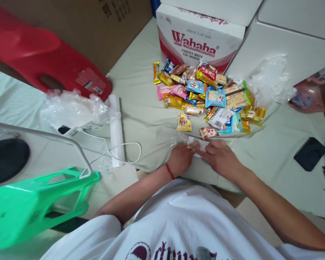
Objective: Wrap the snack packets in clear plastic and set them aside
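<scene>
At the near edge of the cloth-covered surface, a small white piece of paper point(202, 143) lies between my two hands. My left hand point(182, 157), with a red cord at the wrist, is closed with its fingertips on the paper's left part. Holding the right part, my right hand point(222, 159) has its fingers curled and hides that end. Crinkled clear plastic shows beside my left fingers. Just beyond the paper are a yellow snack packet point(184, 122) and a small red-and-cream packet point(209, 132). Behind them spreads a pile of wrapped snacks point(197, 86).
A white-and-red Wahaha carton point(197, 39) stands behind the snacks. Clear plastic bags lie on both sides. At left are a red jug point(62, 65), a white roll point(116, 133), a white cable and a green plastic stool point(38, 202). A black object point(310, 154) lies at right.
</scene>
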The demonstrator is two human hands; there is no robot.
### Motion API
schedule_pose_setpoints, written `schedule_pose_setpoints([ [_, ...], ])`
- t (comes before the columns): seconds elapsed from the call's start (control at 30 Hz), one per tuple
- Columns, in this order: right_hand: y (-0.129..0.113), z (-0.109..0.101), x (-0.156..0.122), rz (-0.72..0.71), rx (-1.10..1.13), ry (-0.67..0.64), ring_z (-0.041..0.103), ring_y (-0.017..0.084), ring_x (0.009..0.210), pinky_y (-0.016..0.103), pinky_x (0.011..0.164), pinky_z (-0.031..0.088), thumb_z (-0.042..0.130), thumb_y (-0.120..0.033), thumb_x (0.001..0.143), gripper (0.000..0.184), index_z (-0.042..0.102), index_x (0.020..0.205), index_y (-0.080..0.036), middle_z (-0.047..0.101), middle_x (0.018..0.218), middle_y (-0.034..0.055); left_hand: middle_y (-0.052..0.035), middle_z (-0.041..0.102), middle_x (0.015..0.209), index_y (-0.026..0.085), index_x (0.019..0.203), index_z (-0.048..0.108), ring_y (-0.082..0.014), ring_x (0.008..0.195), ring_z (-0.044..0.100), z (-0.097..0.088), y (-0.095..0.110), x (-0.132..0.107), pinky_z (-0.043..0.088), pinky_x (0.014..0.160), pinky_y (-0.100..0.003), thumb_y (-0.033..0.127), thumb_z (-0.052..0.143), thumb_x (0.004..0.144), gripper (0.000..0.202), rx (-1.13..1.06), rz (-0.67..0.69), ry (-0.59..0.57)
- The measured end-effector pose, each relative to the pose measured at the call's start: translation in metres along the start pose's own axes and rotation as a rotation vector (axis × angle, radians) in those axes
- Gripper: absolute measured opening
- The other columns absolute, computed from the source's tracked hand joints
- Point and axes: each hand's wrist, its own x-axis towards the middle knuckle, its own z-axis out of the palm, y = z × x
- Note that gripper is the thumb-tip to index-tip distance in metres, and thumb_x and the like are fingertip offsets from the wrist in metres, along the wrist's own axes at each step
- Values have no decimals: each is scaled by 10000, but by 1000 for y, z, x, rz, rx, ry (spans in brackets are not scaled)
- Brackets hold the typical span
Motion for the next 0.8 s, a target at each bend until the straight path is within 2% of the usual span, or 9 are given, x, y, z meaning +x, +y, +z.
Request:
schedule_pose_setpoints([
  [0.13,1,41,-22,-84,79,-20,480,243,905,377,800,370,489,-74,991,471,626,1434,-157,636,897,102,-57,748,1311,248,1116,770,-218,1184,707,-7,-25,-13,570,1002,-401,115,478,888,394,-464,5,121],
  [0.23,2,49,-23,-90,63,-31,478,248,929,390,827,350,512,-85,987,536,563,1510,-192,645,922,97,-70,790,965,211,832,722,-207,927,737,-24,-45,-22,593,819,-347,166,502,853,226,-759,-217,425],
  [0.3,0,46,-19,-85,37,-59,472,256,939,403,833,328,534,-124,994,515,585,1496,-225,651,915,95,-63,726,842,202,796,660,-183,769,682,-35,-53,-21,564,727,-327,211,466,886,214,-773,-421,674],
  [0.37,-4,40,-15,-73,33,-87,465,260,943,410,829,309,553,-163,998,463,634,1448,-234,657,906,96,-88,704,951,194,922,667,-196,844,662,-43,-53,-14,558,798,-358,285,418,953,267,-621,-539,803],
  [0.47,-7,32,-14,-59,61,-114,460,262,951,413,830,296,567,-186,992,445,654,1426,-234,665,910,98,-154,624,1310,188,1131,678,-315,1280,549,-45,-39,-3,467,1078,-502,431,566,932,333,-235,-531,627],
  [0.57,-6,29,-17,-52,89,-124,458,265,965,416,840,293,554,-194,996,430,667,1408,-238,666,927,100,-142,582,1406,208,999,717,-399,1415,420,-46,-23,-5,405,1130,-573,382,749,800,266,-13,-449,331],
  [0.67,-5,31,-20,-45,107,-118,458,268,973,421,858,292,540,-203,1004,406,685,1380,-247,667,931,99,-86,704,1017,202,794,666,-284,1041,646,-54,-9,-11,533,893,-422,322,675,854,134,-142,-436,186],
  [0.73,-6,36,-20,-34,121,-113,462,271,981,426,871,297,541,-205,1003,404,686,1377,-251,670,937,101,-11,648,726,206,771,623,-192,709,630,-57,1,-7,510,667,-314,371,629,901,211,-349,-466,105],
  [0.8,-7,40,-20,-16,138,-103,467,275,996,431,884,308,543,-199,997,402,689,1369,-247,675,953,106,25,606,619,209,786,615,-160,589,587,-51,15,5,457,572,-275,394,582,941,244,-497,-455,45],
])
